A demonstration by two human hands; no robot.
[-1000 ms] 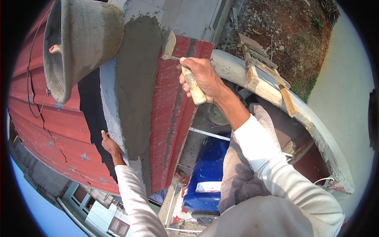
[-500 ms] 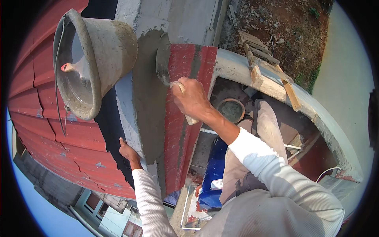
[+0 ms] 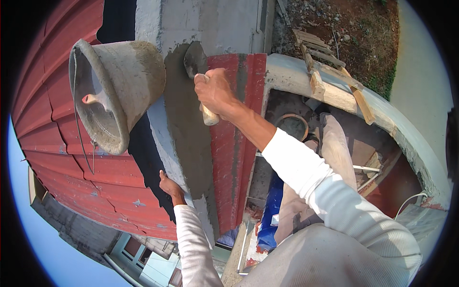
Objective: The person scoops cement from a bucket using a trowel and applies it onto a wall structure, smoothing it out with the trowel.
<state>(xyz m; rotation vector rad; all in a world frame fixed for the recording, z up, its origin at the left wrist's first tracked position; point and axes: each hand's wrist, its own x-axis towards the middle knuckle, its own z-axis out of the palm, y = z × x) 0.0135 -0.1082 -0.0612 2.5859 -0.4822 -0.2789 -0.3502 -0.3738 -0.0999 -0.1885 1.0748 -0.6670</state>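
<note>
My right hand (image 3: 215, 94) is closed round the wooden handle of a trowel (image 3: 195, 59). The trowel's rounded metal blade lies against the top end of a strip of wet grey mortar (image 3: 187, 129) along the wall top. My left hand (image 3: 172, 188) rests at the wall's pale left edge, beside a black strip (image 3: 147, 160). One of its fingers stretches out; the others are partly hidden, and nothing shows in it. Left of the mortar a grey, cement-crusted bucket (image 3: 138, 64) lies tilted, its mouth facing left. Inside it shows the orange-tipped handle (image 3: 89, 99) of another tool.
Red metal roofing (image 3: 62, 129) slopes off at the left. A red panel (image 3: 227, 143) borders the mortar on the right. Beyond it are a sunken space with a round basin (image 3: 292, 125), a blue object (image 3: 270, 215), and a wooden ladder-like frame (image 3: 330, 71) on a curved ledge (image 3: 406, 138).
The trowel blade has turned from nearly edge-on to showing more of its face, and my right hand has shifted slightly left. My left hand stays at the wall edge while the view shifts.
</note>
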